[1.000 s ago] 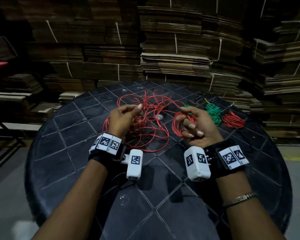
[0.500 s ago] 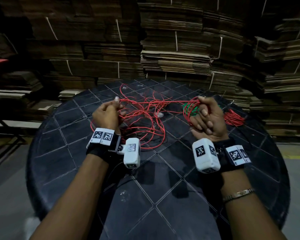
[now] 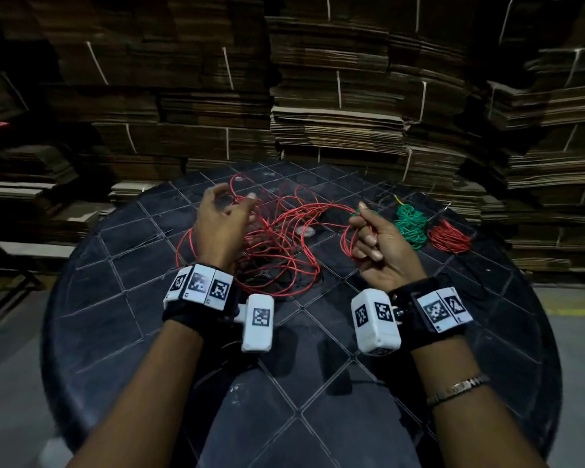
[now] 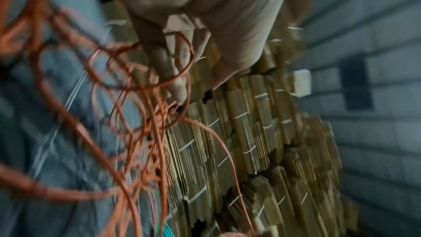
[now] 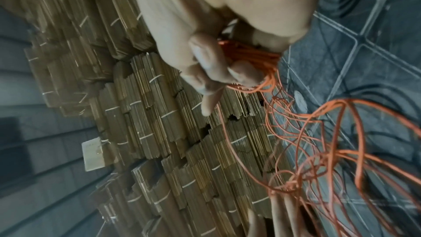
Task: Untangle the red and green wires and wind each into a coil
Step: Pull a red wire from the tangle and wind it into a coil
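- Behind the table, stacks of flat cardboard tied with white string fill the whole background.
- The table is round and dark, with a pattern of thin crossing lines, and all the wires lie on it.
- On its middle lies the red wire, a loose tangle of many loops that reaches from the left hand to the right hand.
- The left hand is above the left part of the tangle, its back to the head camera. Its fingers are curled loosely and spread. In the left wrist view one loop goes round a finger, but the picture is blurred and I cannot tell if the fingers really pinch the wire.
- The right hand is raised at the right end of the tangle. Its fingers are curled closed, and the thumb presses a small bunch of red loops against them; several strands run from this bunch back to the tangle.
- Just beside the right hand, on the far right part of the table, lies a green coil.
- A red coil lies just to the right of the green one, very close to it.
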`<state>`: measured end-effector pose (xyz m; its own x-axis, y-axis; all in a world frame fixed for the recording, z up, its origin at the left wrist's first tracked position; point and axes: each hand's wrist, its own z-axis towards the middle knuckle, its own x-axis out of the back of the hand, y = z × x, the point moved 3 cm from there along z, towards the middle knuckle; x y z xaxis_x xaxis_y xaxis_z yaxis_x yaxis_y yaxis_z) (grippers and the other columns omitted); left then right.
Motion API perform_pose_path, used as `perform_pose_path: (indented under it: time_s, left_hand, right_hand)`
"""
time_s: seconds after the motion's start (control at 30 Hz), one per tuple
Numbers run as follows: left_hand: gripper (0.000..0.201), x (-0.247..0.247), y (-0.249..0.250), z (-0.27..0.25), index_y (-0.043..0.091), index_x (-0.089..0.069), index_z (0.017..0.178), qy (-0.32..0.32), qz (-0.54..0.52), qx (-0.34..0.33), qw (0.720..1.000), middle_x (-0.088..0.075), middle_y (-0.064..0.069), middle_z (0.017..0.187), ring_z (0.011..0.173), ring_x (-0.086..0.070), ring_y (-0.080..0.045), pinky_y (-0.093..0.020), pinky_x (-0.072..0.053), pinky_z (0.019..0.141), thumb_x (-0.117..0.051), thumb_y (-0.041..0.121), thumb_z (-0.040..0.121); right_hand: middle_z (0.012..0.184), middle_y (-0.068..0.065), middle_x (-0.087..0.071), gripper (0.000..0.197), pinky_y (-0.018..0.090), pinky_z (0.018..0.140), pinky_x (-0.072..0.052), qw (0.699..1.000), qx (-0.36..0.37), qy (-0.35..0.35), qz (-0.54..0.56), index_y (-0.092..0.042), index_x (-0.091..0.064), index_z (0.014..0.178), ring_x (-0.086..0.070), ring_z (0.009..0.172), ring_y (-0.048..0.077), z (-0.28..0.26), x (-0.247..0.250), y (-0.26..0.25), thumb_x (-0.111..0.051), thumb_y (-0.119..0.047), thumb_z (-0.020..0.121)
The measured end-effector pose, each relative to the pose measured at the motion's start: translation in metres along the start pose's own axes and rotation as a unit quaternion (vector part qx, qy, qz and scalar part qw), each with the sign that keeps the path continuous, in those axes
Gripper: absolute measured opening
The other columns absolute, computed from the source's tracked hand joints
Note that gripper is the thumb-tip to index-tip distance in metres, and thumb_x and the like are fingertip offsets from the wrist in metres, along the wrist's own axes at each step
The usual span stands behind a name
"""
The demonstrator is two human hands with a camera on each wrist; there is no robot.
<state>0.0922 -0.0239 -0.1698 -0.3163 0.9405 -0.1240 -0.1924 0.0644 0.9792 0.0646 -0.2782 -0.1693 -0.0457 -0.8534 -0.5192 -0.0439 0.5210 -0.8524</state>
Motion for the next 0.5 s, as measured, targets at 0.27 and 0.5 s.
perform_pose_path:
  time_s: [0.27, 0.5]
  left_hand:
    - [0.017, 0.003, 0.019, -0.007, 0.008, -0.07, 0.113, -0.023, -0.07, -0.033, 0.997, -0.079, -0.015, 0.096, 0.074, -0.078, -0.02, -0.025, -0.053, 0.045, -0.07, 0.014, 0.097]
    - [0.013, 0.009, 0.024, -0.006, 0.015, -0.075, 0.109, -0.057, -0.042, -0.076, 0.995, -0.079, -0.008, 0.103, 0.091, -0.078, -0.024, -0.026, -0.056, 0.057, -0.072, 0.018, 0.097]
  right_hand:
    - [0.039, -0.008, -0.035, 0.034, 0.016, 0.034, -0.027, 0.995, -0.015, 0.077, 0.058, -0.014, -0.053, 0.074, -0.027, 0.025, 0.005, 0.003, 0.018, -0.004, -0.052, -0.028, 0.105]
    - [0.041, -0.008, -0.037, 0.033, 0.016, 0.036, -0.027, 0.996, -0.008, 0.079, 0.048, -0.011, -0.057, 0.074, -0.028, 0.026, 0.005, 0.001, 0.016, -0.005, -0.054, -0.027, 0.104]
